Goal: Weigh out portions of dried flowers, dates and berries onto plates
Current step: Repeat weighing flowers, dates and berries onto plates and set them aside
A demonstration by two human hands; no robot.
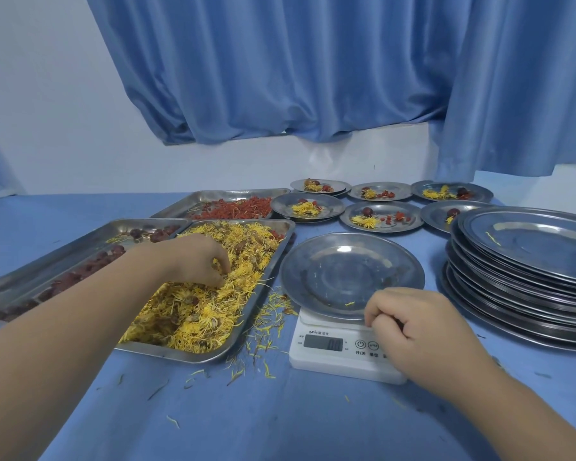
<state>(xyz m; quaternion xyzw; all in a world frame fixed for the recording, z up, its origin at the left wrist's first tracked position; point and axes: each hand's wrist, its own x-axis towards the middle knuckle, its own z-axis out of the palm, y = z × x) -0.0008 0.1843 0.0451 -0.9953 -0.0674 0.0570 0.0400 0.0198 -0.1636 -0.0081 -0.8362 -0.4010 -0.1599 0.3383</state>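
My left hand (pixel 197 259) reaches into the steel tray of yellow dried flowers (pixel 213 301), fingers pinched on a tuft of them. A bare steel plate (pixel 340 271) rests on the white kitchen scale (pixel 326 352), whose display reads zero. My right hand (pixel 416 322) lies curled on the scale's right side at the plate's near rim, fingers closed. A tray of dark red dates (pixel 67 274) sits left of the flowers. Behind them stands a tray of red berries (pixel 233 207).
Several filled plates (pixel 381 216) stand in two rows at the back. A tall stack of steel plates (pixel 526 271) rises at the right. Loose petals (pixel 263 341) litter the blue cloth by the flower tray. Blue curtains hang behind.
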